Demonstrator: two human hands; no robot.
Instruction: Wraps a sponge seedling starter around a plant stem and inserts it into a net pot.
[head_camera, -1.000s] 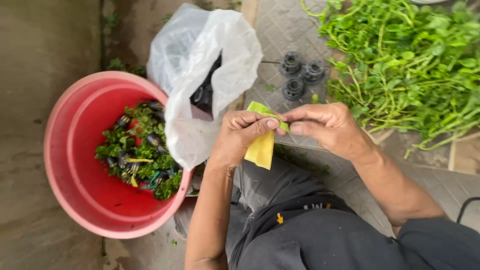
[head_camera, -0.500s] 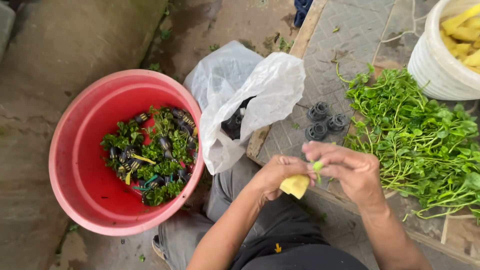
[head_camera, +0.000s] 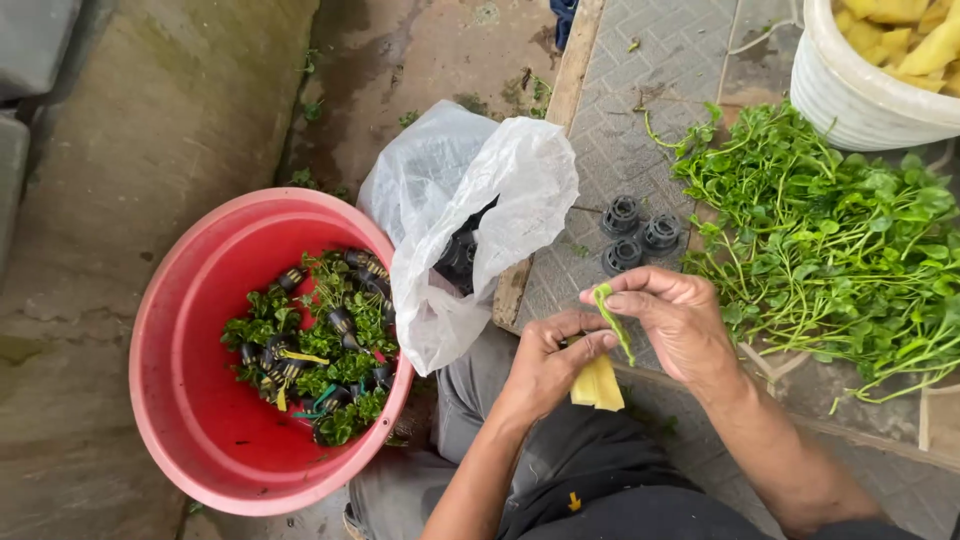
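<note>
One yellow sponge piece (head_camera: 598, 384), wedge-shaped, is pinched between thumb and fingers of the left hand (head_camera: 545, 365), which is curled closed around its upper edge in front of the person's lap. One green sprig (head_camera: 614, 318), thin and bent, is gripped by the fingertips of the right hand (head_camera: 675, 322); its lower end touches the top of the sponge piece. Both forearms rise from the bottom of the view, and the two hands meet fingertip to fingertip.

Three black ribbed cups (head_camera: 634, 233) stand clustered on the tiled surface (head_camera: 660, 90), just beyond the right hand. One heap of leafy green plants (head_camera: 830, 240) lies to their right. One white bucket (head_camera: 860, 95) at the top right holds yellow sponge pieces, count unclear since the bucket is cut off by the edge.

One white plastic bag (head_camera: 470, 220) sits open beside the left hand, with dark items inside, possibly more cups. One red basin (head_camera: 190, 400) on the concrete floor (head_camera: 120, 180) touches the bag and holds black cups with sprigs, roughly a dozen, too tangled to count.
</note>
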